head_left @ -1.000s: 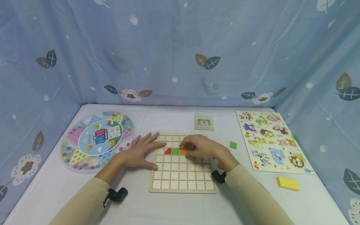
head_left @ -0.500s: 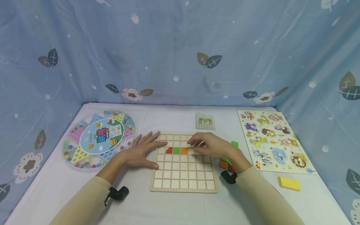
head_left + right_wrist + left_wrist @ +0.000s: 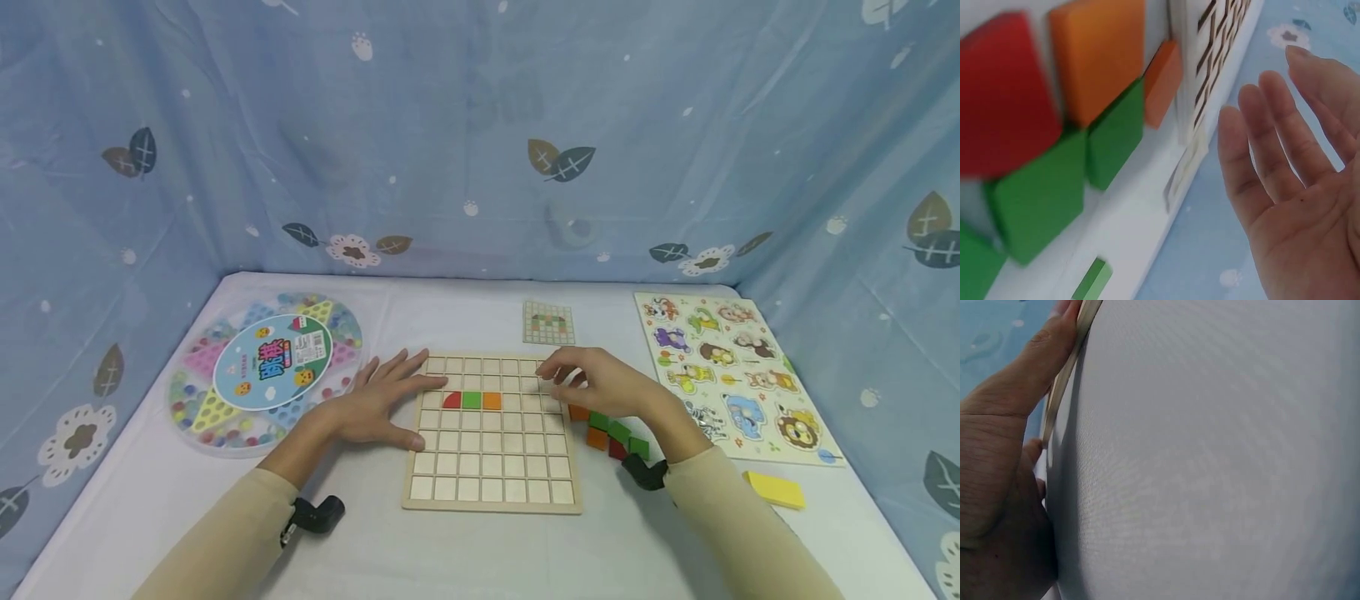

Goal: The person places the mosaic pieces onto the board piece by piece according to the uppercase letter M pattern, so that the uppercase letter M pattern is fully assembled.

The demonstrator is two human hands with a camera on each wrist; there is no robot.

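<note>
A wooden grid board [image 3: 491, 465] lies mid-table. In its third row from the far side sit a red quarter-round piece [image 3: 452, 401], a green square [image 3: 471, 401] and an orange square [image 3: 492, 402], side by side. My left hand [image 3: 382, 404] rests at the board's left edge with fingers spread and thumb on the frame. Over the board's upper right edge my right hand [image 3: 600, 383] hovers, fingers loosely bent; its palm looks bare in the right wrist view. Beneath and beside it lie loose green blocks [image 3: 1038, 194], orange blocks [image 3: 1097, 56] and a red block [image 3: 1007, 94].
Behind the board lies a small pattern card [image 3: 549, 323]. A round Chinese checkers set [image 3: 348, 400] is at the left, an animal puzzle board [image 3: 723, 404] at the right. A yellow block [image 3: 776, 490] lies near the right edge. A blue curtain [image 3: 420, 125] encloses the table.
My right hand has let go of the orange square in the grid and moved right, off toward the loose blocks, uncovering several of them. The left hand stays in place.
</note>
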